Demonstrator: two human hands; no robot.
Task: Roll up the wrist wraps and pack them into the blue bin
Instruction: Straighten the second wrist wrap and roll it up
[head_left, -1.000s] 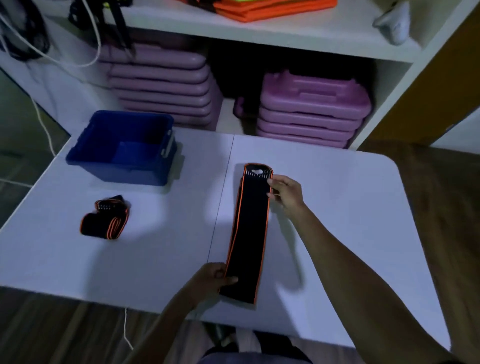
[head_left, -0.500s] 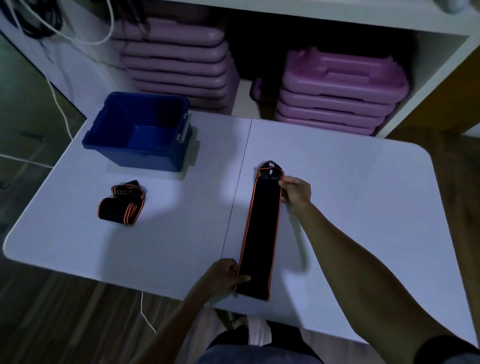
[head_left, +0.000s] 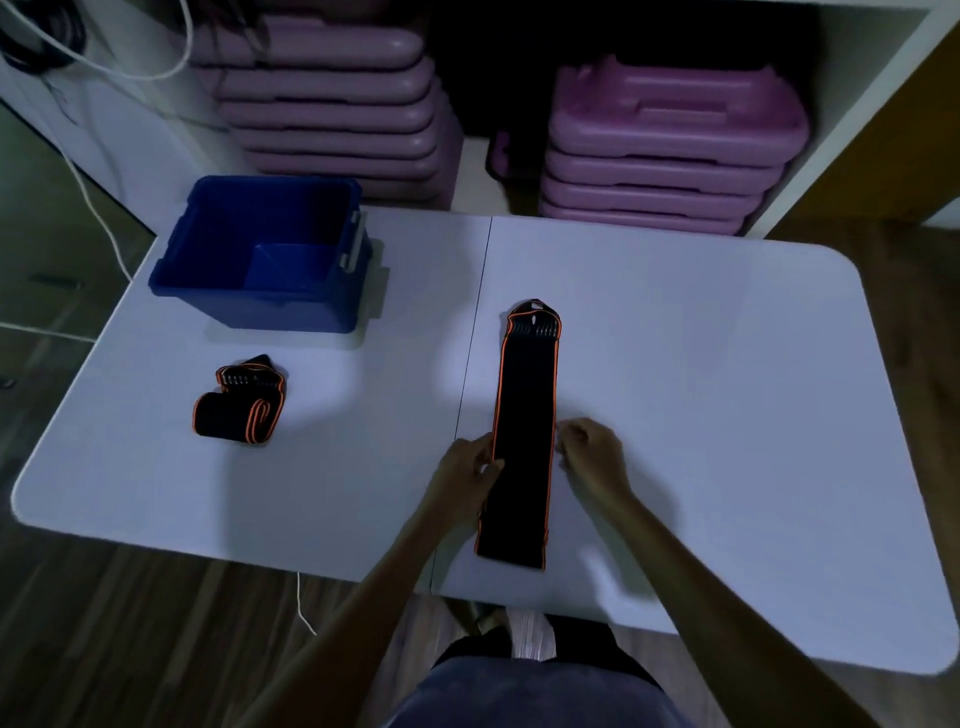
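Note:
A long black wrist wrap with orange edging (head_left: 524, 415) lies flat on the white table (head_left: 727, 395), its loop end pointing away from me. My left hand (head_left: 467, 478) rests at the wrap's left edge near the middle, thumb on the fabric. My right hand (head_left: 595, 457) has curled fingers at the right edge, slightly blurred; whether it grips is unclear. A second wrap (head_left: 239, 410), loosely folded, lies at the left. The blue bin (head_left: 249, 312) stands behind it, and nothing shows inside.
Stacks of purple step platforms (head_left: 670, 150) fill the shelf behind the table, with another stack (head_left: 332, 104) to the left. A white cable (head_left: 104, 223) hangs by the table's left side. A seam (head_left: 472, 338) splits the tabletop just left of the flat wrap.
My right hand left the wrap's far end and came back to its middle. My left hand moved up from the near end to the middle. The view tilted down.

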